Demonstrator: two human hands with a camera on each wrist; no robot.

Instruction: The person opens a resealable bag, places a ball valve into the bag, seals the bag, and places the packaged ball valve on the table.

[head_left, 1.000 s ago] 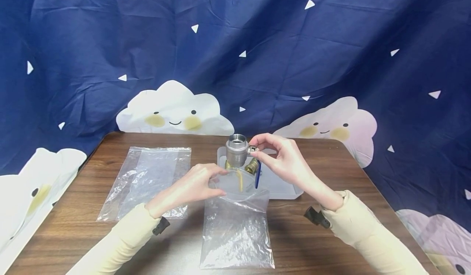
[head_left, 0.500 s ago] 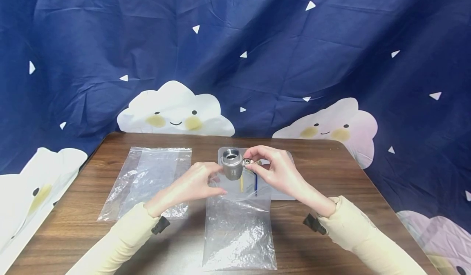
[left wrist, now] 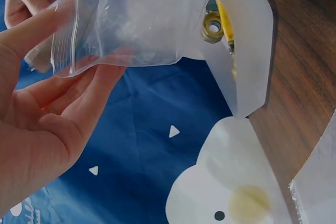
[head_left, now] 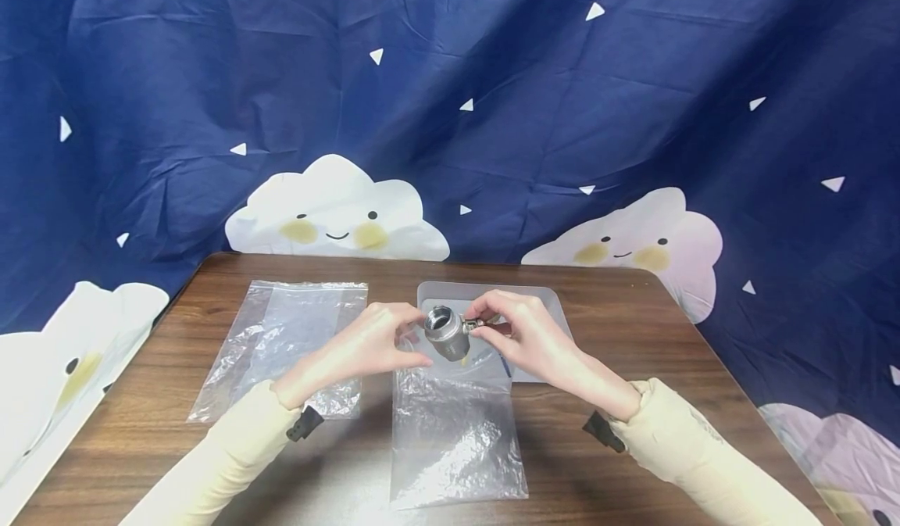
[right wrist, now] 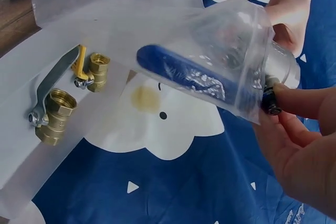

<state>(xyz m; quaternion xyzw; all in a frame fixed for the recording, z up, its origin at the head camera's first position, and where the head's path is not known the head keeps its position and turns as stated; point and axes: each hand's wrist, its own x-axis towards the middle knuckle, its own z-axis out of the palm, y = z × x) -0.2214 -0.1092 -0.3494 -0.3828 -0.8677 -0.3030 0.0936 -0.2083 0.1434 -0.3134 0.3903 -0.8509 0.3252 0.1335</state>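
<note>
My right hand (head_left: pixel 523 330) pinches a large silver ball valve (head_left: pixel 450 337) by the stem end of its lever. In the right wrist view the valve's blue lever (right wrist: pixel 178 74) lies inside a clear zip bag (right wrist: pixel 231 40), while the silver body is at the bag's mouth. My left hand (head_left: pixel 376 338) holds that bag's mouth spread between thumb and fingers; its zip strip (left wrist: pixel 65 30) shows in the left wrist view. The bag's lower part (head_left: pixel 457 448) trails toward the front of the table.
Behind the hands stands a translucent white tray (head_left: pixel 551 303). Two brass ball valves sit in it, a larger one with a grey-looking lever (right wrist: pixel 55 119) and a smaller one with a yellow lever (right wrist: pixel 98 72). Another clear zip bag (head_left: pixel 288 346) lies flat at left on the wooden table (head_left: pixel 633 338).
My right hand has lowered the silver ball valve from above the tray to the zip bag's mouth, and the valve now tilts. My left hand has stayed nearly still at the bag.
</note>
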